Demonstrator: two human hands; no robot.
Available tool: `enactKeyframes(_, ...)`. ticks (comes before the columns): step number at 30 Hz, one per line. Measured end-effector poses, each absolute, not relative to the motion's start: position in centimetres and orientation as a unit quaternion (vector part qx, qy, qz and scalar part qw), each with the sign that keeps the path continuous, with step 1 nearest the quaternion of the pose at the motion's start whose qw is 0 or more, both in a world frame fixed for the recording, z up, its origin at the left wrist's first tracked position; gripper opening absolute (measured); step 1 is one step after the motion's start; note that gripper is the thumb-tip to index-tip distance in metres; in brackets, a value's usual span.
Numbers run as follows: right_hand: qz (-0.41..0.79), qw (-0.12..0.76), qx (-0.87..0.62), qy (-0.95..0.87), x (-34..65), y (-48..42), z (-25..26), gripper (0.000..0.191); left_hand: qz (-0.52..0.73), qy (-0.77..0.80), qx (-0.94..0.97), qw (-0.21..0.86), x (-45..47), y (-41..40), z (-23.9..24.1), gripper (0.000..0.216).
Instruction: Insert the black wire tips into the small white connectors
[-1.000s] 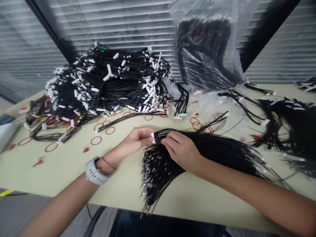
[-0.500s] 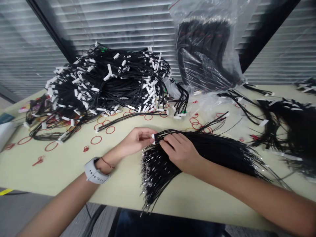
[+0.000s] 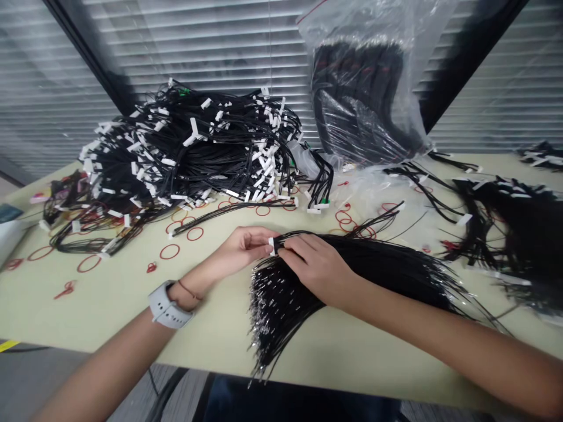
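Observation:
My left hand (image 3: 247,248) pinches a small white connector (image 3: 271,246) between thumb and fingers. Close beside it, my right hand (image 3: 317,264) has its fingers closed on thin black wires that run to the connector; the exact grip at the fingertips is hidden. Under my right hand lies a thick bundle of loose black wires (image 3: 378,269). The bundle's bare metal terminals (image 3: 261,305) fan out below the connector, and more tips show at its right end. A grey watch (image 3: 169,306) is on my left wrist.
A big heap of black cables with white connectors (image 3: 206,152) stands at the back left. A clear plastic bag of black wires (image 3: 360,99) leans on the blinds. Red rubber bands (image 3: 169,252) lie scattered on the table. More black cables (image 3: 528,228) lie at right.
Both hands hold nearly the same pose at the connector. My right fingers have shifted very slightly. The whole view has moved a little to the left.

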State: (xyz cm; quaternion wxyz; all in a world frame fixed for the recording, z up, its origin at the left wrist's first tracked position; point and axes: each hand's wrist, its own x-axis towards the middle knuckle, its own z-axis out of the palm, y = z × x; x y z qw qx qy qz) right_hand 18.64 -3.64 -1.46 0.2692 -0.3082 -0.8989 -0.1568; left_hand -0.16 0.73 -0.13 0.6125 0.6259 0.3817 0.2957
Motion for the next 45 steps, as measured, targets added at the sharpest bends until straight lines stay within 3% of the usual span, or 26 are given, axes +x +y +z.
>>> enactKeyframes(6,0.014,0.138,-0.273,-0.952,18.5,-4.6,0.6,0.012,0.302,0.388,0.612,0.619,-0.6,1.4,-0.3,0.020)
enactKeyframes(11,0.034,0.107,-0.288,-0.951,19.0,-4.2,0.8,0.017,0.302,0.408,0.595,0.624,-0.5,1.3,-0.3,0.019)
enactKeyframes(25,0.147,0.308,-0.440,-0.831,19.0,-2.6,0.2,0.012,0.325,0.409,0.580,0.625,-0.3,0.9,0.2,0.014)
enactKeyframes(32,0.227,0.346,-0.485,-0.771,19.2,-2.3,0.5,0.008,0.325,0.416,0.590,0.611,-0.2,0.8,0.4,0.015)
enactKeyframes(45,0.252,0.340,-0.486,-0.765,19.3,-2.0,0.4,0.011,0.321,0.415,0.611,0.593,-0.1,0.5,0.4,0.014)
